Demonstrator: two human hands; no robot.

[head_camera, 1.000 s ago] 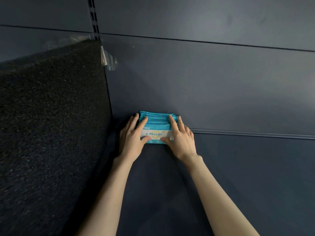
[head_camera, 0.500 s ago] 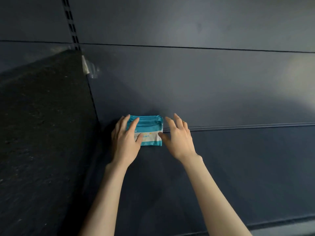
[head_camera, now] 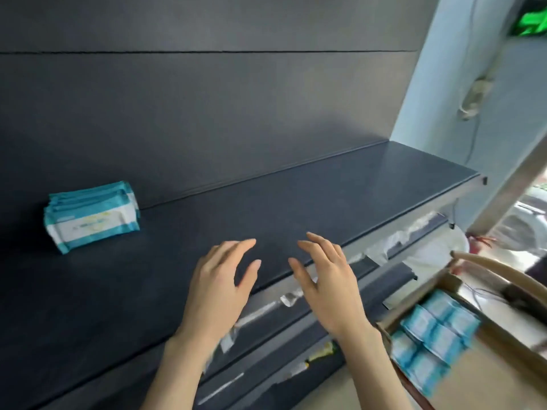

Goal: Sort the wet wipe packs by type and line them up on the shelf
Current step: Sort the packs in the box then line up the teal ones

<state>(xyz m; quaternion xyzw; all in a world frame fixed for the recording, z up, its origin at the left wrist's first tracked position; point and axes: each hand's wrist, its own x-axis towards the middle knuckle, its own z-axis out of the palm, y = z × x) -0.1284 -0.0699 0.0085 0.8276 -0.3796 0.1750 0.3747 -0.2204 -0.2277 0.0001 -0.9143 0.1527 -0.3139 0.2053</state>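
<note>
A row of several teal-and-white wet wipe packs [head_camera: 91, 216] stands on the dark shelf [head_camera: 296, 202] at its far left, against the back panel. My left hand [head_camera: 219, 285] and my right hand [head_camera: 328, 279] hover side by side over the shelf's front edge, well to the right of the packs. Both hands hold nothing, their fingers spread and relaxed. More light blue wet wipe packs [head_camera: 435, 338] lie packed in a cardboard box [head_camera: 384, 321] at the lower right.
Lower dark shelves [head_camera: 296, 329] with metal price rails sit under the top one. Beyond the shelf's right end are a pale wall [head_camera: 444, 84], a hanging power strip [head_camera: 473, 97] and a green sign [head_camera: 529, 22]. A curved tan bar [head_camera: 503, 270] crosses above the box.
Both hands have let go of the packs at the shelf's left corner and drawn back toward the front edge. The view has swung right, bringing the box of packs into sight.
</note>
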